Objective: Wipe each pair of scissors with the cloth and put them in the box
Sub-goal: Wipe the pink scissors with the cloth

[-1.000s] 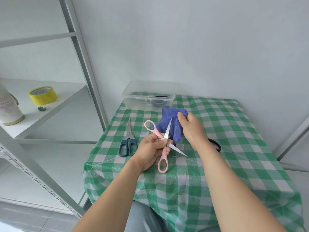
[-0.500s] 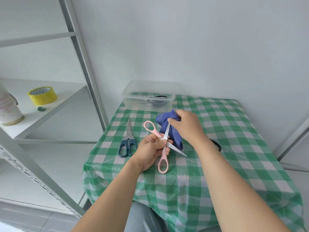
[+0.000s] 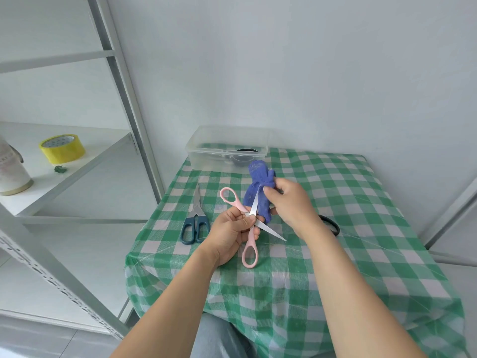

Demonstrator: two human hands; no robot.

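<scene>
Step in hand: wiping the pink scissors (image 3: 251,236), judged from the cloth wrapped on one blade.
Left hand: the left hand (image 3: 232,233) gripped the pink scissors around the pivot, fingers curled, with the blades spread wide apart above the desk (image 3: 335,189).
Right hand: the right hand (image 3: 291,205) pinched the blue cloth (image 3: 258,177) around the upper blade, near its tip.
Free blade: the lower blade stood bare, pointing out to the right just below the right wrist.
Box: the clear box (image 3: 206,161) sat at the far edge of the desk with a dark object inside, probably scissor handles; it was too blurred to be sure.
Waiting pairs: the dark blue scissors (image 3: 196,223) lay closed on the desk left of the hands; a black handle (image 3: 330,223) showed behind the right forearm.
Risk, cut: a stroke along the sharp edge could slice through the cloth into the pinching fingers.
Risk, wrist: pulling the right hand back could drag the wrist across the bare point.
Risk, snap: a squeeze from the left hand could close the blades on cloth or fingers.
Risk, slip: the grip at the pivot gave little leverage, so a snag might twist the scissors loose.
</scene>
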